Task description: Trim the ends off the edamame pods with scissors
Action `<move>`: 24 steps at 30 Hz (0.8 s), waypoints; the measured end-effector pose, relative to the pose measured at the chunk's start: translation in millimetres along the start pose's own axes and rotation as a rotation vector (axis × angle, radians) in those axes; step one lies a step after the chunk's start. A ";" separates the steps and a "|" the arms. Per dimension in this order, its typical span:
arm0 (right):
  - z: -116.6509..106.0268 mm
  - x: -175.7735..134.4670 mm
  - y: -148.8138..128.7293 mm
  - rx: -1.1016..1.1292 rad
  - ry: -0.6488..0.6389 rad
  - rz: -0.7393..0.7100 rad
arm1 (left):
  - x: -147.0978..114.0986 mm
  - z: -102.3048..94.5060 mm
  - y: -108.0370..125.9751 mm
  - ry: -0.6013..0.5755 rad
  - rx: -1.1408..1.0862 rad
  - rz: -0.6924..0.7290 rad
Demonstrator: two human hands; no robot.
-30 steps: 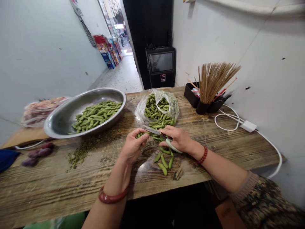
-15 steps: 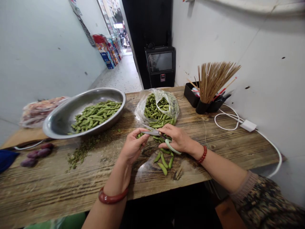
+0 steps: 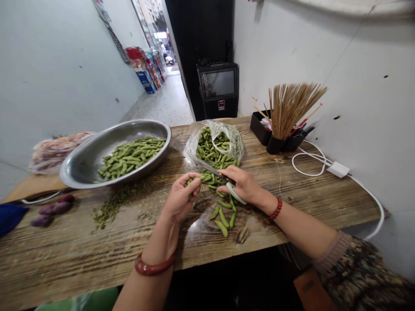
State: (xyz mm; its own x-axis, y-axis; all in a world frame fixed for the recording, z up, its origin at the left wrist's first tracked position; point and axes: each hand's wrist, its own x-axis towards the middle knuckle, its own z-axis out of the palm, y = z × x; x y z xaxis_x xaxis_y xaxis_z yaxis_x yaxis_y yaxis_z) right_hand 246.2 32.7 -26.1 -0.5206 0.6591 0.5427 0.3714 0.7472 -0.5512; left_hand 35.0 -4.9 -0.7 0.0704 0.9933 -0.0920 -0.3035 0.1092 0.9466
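My left hand [image 3: 182,195] is closed around green soybean pods [image 3: 189,182], one tip showing between thumb and forefinger. Pale-green-handled scissors [image 3: 235,193] are gripped in my right hand [image 3: 244,185], their blades pointing up and left, apart from the pods in my left hand. Behind both hands sits a clear plastic bag [image 3: 235,144] full of pods, its mouth open toward me. Several loose pods [image 3: 222,217] lie on the wooden table [image 3: 129,255] below the scissors. To the left, a steel basin [image 3: 81,160] holds a heap of pods [image 3: 132,157].
Green trimmings [image 3: 108,209] are scattered before the basin. Purple-red oval items [image 3: 53,208] and a bag of pinkish food [image 3: 58,151] are at left. Bamboo skewers [image 3: 288,110] stand in a black holder [image 3: 275,146] at back right, near a white cable with an adapter [image 3: 338,170].
The scissor blades have moved away from the pod tip at my left hand and now point farther up, toward the bag. My left hand stays nearly in place.
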 end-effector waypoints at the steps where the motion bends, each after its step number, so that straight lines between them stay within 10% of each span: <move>1: -0.4 0.3 0.6 0.001 0.032 0.011 | 0.2 0.4 0.7 -0.010 -0.012 0.001; 16: -0.1 0.2 5.2 0.013 0.081 -0.021 | -1.6 3.1 0.2 -0.161 0.234 -0.114; 24: 0.6 1.3 6.0 -0.015 0.059 0.012 | 3.0 14.5 -19.0 -0.422 0.981 0.305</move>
State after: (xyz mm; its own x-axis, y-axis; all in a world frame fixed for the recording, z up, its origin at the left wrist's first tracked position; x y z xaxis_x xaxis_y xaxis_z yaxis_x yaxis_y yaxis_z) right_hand 247.3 38.0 -29.1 -0.4705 0.6713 0.5727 0.3887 0.7403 -0.5485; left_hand 54.7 -4.6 -14.5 0.4949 0.8603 0.1222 0.5072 -0.4002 0.7632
